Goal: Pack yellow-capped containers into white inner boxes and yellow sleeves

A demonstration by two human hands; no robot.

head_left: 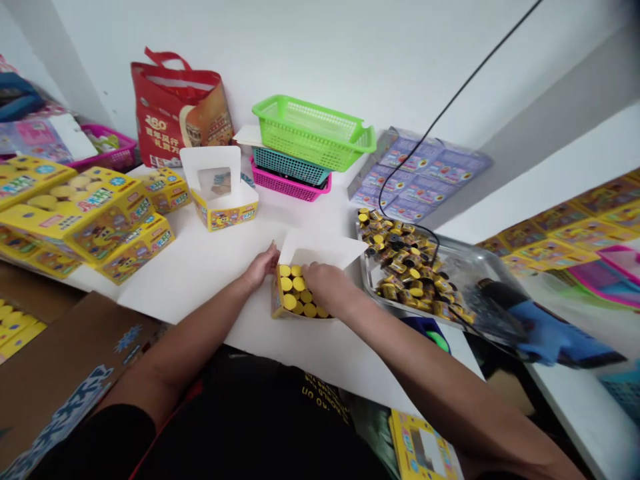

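Note:
A small yellow box (277,300) stands on the white table in front of me, its white lid (325,245) raised at the back. Rows of yellow-topped little cylinders (299,284) fill the part of it I can see. My left hand (261,268) is at the box's left side, fingers stretched out along it. Over the right half of the box is my right hand (327,288), its fingers curled down among the cylinders. The hand itself hides its fingertips and anything in them.
A metal tray (367,273) of loose yellow and black cylinders lies right, with a blue heat gun-like tool (545,330) and black cable. Another open box (233,217), stacked baskets (315,137) and a red bag (183,113) stand behind. Filled yellow boxes (95,213) are piled left.

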